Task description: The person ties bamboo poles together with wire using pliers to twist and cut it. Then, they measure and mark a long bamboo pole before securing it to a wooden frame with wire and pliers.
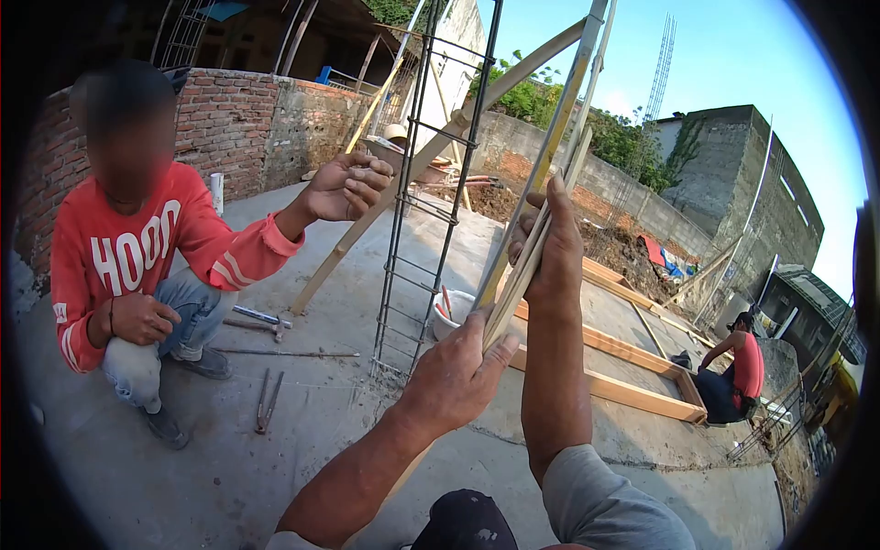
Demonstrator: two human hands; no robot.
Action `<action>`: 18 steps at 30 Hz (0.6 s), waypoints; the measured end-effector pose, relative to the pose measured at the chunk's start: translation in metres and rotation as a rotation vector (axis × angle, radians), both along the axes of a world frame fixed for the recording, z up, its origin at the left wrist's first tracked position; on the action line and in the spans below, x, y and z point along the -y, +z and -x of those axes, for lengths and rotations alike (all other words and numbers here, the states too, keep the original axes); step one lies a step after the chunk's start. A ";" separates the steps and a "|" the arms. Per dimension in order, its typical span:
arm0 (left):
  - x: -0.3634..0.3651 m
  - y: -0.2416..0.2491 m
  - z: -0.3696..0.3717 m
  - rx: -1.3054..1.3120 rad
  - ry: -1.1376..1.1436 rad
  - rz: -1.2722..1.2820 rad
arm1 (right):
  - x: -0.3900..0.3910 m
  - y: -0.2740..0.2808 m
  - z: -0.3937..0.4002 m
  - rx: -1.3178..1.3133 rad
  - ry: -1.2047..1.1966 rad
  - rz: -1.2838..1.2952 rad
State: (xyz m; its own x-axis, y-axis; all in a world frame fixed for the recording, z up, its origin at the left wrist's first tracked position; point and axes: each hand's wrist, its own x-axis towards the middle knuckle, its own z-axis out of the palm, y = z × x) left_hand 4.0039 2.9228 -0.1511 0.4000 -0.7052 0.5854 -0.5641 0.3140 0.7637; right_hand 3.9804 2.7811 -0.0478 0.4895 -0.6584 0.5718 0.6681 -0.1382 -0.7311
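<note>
My left hand (449, 378) is closed around the lower part of long, thin wooden strips (524, 275), its thumb lying along them. Higher up, my right hand (552, 240) grips the same strips, thumb pointing upward. A long bar with a yellowish face (566, 101) runs alongside them, tilted up to the right, partly hidden by my right hand. Just left of my hands stands a rebar column cage (414, 197) with wire-like ties. Behind it, a wooden brace (440, 147) slants down to the concrete floor.
At left a person in a red sweater (137, 247) crouches, one hand raised near the cage. Pincers (267, 403), a hammer (261, 321) and a rod (289, 353) lie on the floor. A white bucket (451, 316), wooden frame (632, 392) and another seated person (741, 367) are beyond.
</note>
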 end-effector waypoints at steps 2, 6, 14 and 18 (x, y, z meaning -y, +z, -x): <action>0.002 -0.002 0.000 0.036 0.022 0.047 | -0.002 0.002 0.000 -0.018 0.003 0.018; -0.002 -0.002 0.001 0.063 0.052 0.063 | -0.010 0.007 0.002 -0.026 0.015 0.048; -0.018 -0.005 -0.002 -0.012 -0.033 -0.030 | -0.014 0.008 0.001 0.024 0.031 0.023; -0.049 -0.026 -0.002 -0.045 -0.049 -0.127 | -0.002 0.007 0.001 0.057 0.128 0.063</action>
State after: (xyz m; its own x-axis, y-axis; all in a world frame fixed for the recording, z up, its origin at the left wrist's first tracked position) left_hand 4.0059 2.9720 -0.1774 0.3873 -0.7915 0.4728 -0.5148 0.2398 0.8231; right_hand 3.9798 2.7832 -0.0410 0.5328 -0.5545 0.6393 0.7236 -0.0932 -0.6839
